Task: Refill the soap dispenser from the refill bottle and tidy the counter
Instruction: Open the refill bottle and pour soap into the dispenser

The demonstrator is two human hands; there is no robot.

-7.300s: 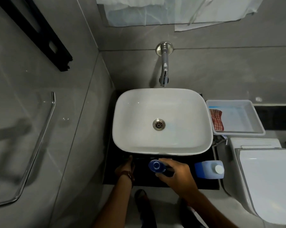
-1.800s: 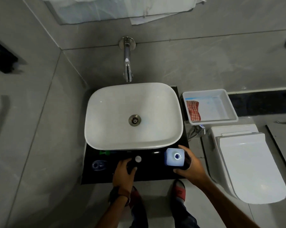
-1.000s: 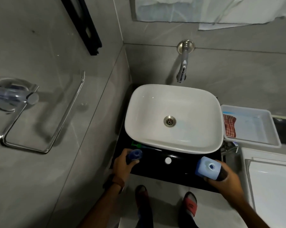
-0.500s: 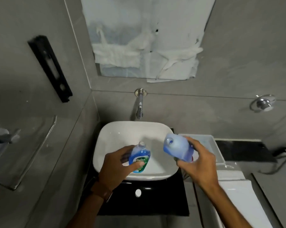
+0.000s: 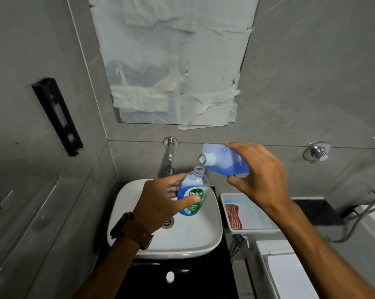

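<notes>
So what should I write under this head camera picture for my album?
Left hand holds the clear Dettol soap dispenser bottle over the white sink; right hand tips the blue refill bottle.

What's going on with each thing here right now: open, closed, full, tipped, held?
Soap dispenser: neck open, pump off, held roughly upright over the basin by the left hand.
Refill bottle: uncapped, tipped, mouth just above the dispenser's neck, gripped by the right hand.
White cap: off, lying on the black counter.
Tap: no water visible.
Basin: looks empty.
Tray: holds a striped cloth.
</notes>
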